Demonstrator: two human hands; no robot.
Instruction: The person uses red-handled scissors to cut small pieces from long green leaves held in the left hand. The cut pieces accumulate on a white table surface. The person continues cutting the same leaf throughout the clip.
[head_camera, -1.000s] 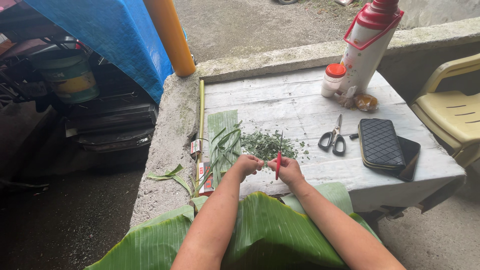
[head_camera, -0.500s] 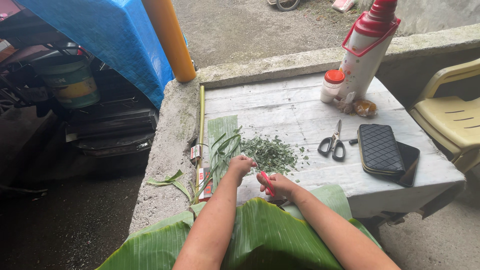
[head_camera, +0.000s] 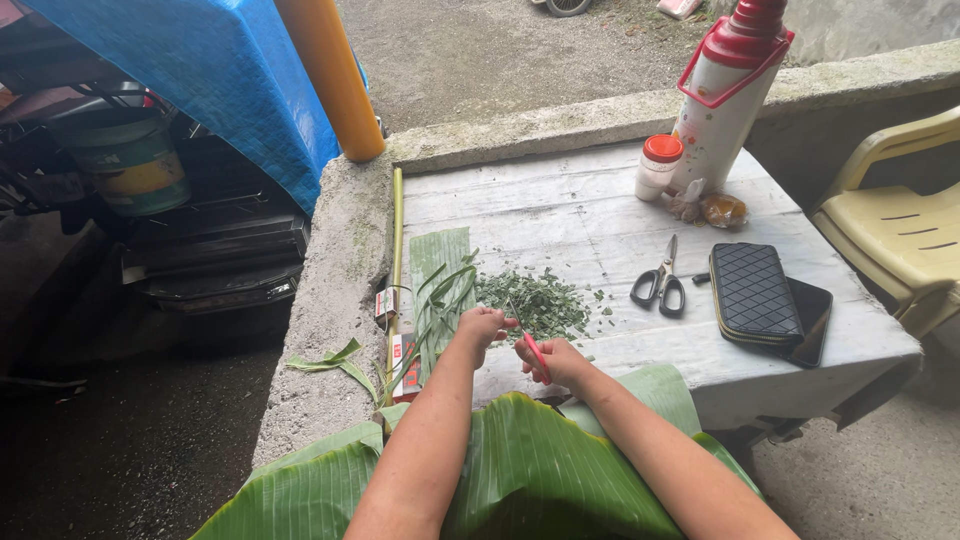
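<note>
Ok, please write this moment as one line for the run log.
left hand: holds green leaf strips | right hand: holds red-handled knife | chopped leaves piled on table | scissors lying unused

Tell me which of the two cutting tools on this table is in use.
The red-handled knife, gripped in the right hand beside the chopped green leaves. The black-handled scissors lie untouched farther right.

Soft, even daylight, likely overcast; no hard shadows or glare on the pale table (head_camera: 600, 215). Left side under the blue tarp (head_camera: 200, 80) falls dim, detail there murky. Focus sharp across the middle. Wide-angle bend visible toward the edges. Slight blur on the hands (head_camera: 520, 340).
</note>
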